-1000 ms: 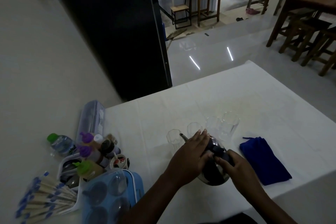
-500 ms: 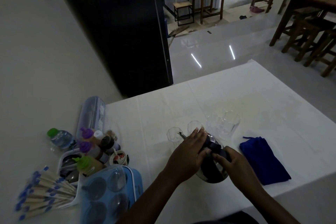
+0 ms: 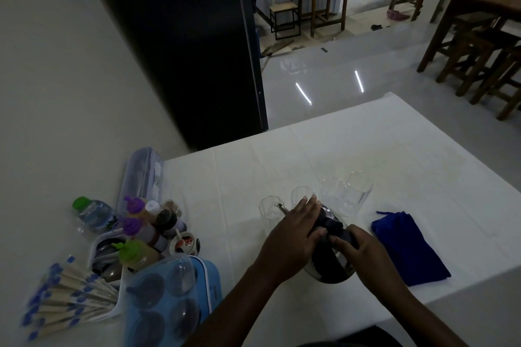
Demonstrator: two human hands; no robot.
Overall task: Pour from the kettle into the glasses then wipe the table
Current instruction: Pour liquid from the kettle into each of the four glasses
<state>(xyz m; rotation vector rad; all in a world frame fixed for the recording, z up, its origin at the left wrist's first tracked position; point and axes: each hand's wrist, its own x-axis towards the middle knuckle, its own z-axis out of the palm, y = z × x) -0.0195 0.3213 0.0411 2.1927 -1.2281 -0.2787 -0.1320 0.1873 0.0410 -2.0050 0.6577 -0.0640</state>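
I see the kettle (image 3: 329, 256) tipped near the table's (image 3: 423, 177) front edge, spout at the leftmost glass (image 3: 269, 210): right hand (image 3: 363, 253) clamps its handle, left hand (image 3: 293, 236) apparently pins the lid against slipping.

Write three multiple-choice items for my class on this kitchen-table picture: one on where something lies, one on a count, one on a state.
1. Where does the blue cloth lie?
A. right of the kettle
B. under the glasses
C. on the floor

2. How many glasses stand behind the kettle?
A. two
B. four
C. six

3. What are the hands doing?
A. wiping
B. both on the kettle
C. hanging free

Answers: 1 A, it rests on the table past the right hand. 2 B, four clear rims show. 3 B, the left hand covers the top, the right grips the handle.
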